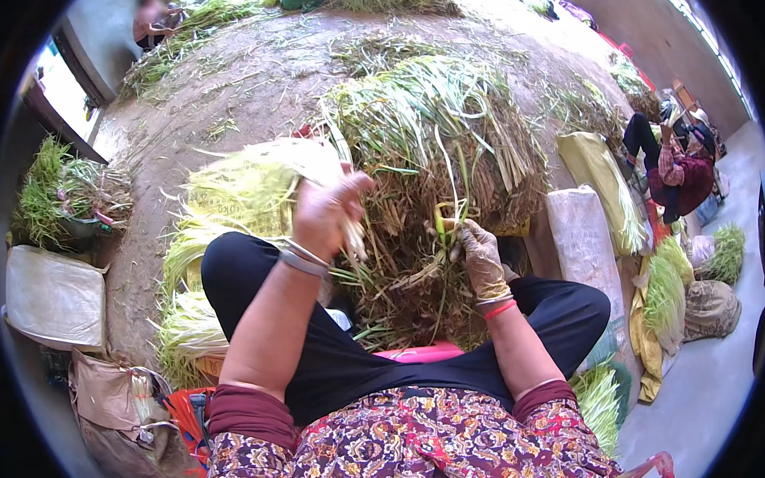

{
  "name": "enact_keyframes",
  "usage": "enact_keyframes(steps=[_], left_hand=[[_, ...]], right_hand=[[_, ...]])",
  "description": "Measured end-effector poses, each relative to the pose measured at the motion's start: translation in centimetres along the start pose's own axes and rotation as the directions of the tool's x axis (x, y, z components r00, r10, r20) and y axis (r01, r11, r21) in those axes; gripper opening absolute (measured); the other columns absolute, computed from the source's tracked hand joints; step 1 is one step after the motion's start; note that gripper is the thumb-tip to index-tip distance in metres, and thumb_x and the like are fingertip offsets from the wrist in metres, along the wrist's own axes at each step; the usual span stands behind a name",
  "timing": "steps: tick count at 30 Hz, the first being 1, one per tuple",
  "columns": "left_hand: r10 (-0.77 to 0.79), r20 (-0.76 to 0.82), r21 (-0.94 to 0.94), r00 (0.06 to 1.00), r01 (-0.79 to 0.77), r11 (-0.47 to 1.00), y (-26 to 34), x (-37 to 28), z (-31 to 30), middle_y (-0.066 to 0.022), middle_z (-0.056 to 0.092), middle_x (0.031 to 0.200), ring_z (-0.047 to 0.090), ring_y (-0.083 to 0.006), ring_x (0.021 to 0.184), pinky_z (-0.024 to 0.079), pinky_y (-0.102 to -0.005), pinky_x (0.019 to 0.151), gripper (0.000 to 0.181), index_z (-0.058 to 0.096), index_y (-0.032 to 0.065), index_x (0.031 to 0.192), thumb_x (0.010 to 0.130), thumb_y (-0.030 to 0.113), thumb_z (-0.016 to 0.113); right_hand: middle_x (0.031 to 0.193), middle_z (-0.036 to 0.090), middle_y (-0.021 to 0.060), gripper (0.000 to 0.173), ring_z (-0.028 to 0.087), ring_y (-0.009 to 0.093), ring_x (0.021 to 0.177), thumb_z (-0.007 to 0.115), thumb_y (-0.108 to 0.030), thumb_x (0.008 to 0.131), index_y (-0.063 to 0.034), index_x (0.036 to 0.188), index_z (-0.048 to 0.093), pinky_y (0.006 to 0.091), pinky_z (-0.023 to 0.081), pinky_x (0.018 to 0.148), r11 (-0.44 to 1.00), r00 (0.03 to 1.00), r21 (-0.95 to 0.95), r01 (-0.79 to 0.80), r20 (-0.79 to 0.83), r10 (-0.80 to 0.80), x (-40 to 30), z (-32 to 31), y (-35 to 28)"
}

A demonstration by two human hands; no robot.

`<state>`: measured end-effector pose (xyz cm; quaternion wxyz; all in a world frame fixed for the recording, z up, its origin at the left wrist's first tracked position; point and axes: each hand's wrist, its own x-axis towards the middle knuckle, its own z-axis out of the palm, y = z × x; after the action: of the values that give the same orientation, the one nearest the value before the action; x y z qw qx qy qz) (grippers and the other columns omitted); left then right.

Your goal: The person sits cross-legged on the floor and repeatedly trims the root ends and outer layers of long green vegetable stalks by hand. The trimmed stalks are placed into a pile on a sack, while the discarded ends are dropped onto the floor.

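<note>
My bare left hand [331,209] is blurred and closed around a bundle of pale yellow-green stalks [272,164], their white ends poking out below the palm. In my gloved right hand [481,251] are a few thin green stalks [456,220], pinched at their lower ends between thumb and fingers. Between and beyond both hands lies a large heap of long-leaved plants [428,104], green at the top, with brown dry leaves and roots towards me. Cleaned pale stalks [190,328] lie in bunches beside my left knee, some of them over a yellow printed sack [208,210].
Wrapped long bundles [584,232] lie right of my knee. A white sack [56,298] is at the left wall, beside a tub of greens [87,192]. One person [680,165] sits at the right, another [150,23] at the far left. Leaf scraps litter the floor.
</note>
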<state>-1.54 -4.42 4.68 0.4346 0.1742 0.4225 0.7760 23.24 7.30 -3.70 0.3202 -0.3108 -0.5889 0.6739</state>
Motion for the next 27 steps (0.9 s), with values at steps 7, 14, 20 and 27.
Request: enact_keyframes(steps=[7,14,20,27], left_hand=[[-0.289,0.177,0.281,0.941,0.234,0.931,-5.3,-1.6,2.7,-0.0087,0.069,0.091,0.057,-0.0072,0.054,0.046,-0.0208,0.044,0.038,0.055,0.0003,0.113,0.079,-0.003,0.072],[-0.212,0.169,0.35,0.963,0.142,0.926,-6.0,-1.2,3.5,0.0,0.062,0.074,0.05,-0.0054,0.047,0.038,-0.0205,0.04,0.026,0.063,0.0004,0.1,0.078,0.003,0.077],[0.023,0.059,0.286,0.998,-0.039,0.957,-4.6,0.2,3.3,-0.0012,0.061,0.07,0.048,-0.0055,0.045,0.036,-0.0196,0.038,0.035,0.055,0.0017,0.105,0.077,-0.001,0.076],[0.055,0.041,0.307,0.998,-0.065,0.95,-3.5,0.4,2.1,-0.002,0.06,0.071,0.047,-0.0061,0.043,0.036,-0.0199,0.037,0.037,0.055,-0.0001,0.107,0.077,-0.001,0.077]], right_hand=[[0.1,0.069,0.001,0.028,0.048,0.001,0.057,0.054,-0.023,0.1,-0.004,0.116,0.067,0.0168,0.039,0.051,0.999,0.998,0.032,0.032,0.06,-0.034,0.0,4.1,-5.7],[0.092,0.067,-0.0027,0.026,0.044,0.0,0.057,0.054,-0.022,0.1,-0.0054,0.115,0.066,0.0158,0.035,0.049,0.989,0.994,0.108,0.098,0.038,-0.103,0.0,5.9,-5.7],[0.07,0.06,-0.0016,0.024,0.045,0.006,0.044,0.053,-0.023,0.099,-0.0056,0.092,0.067,0.0213,0.034,0.04,0.989,0.994,-0.146,0.003,-0.106,-0.019,-0.7,2.0,1.9],[0.075,0.068,0.0067,0.029,0.064,0.015,0.069,0.063,-0.032,0.092,-0.0043,0.092,0.07,0.0307,0.049,0.066,0.647,0.939,-0.711,-0.276,-0.056,0.338,-1.8,-4.1,8.7]])
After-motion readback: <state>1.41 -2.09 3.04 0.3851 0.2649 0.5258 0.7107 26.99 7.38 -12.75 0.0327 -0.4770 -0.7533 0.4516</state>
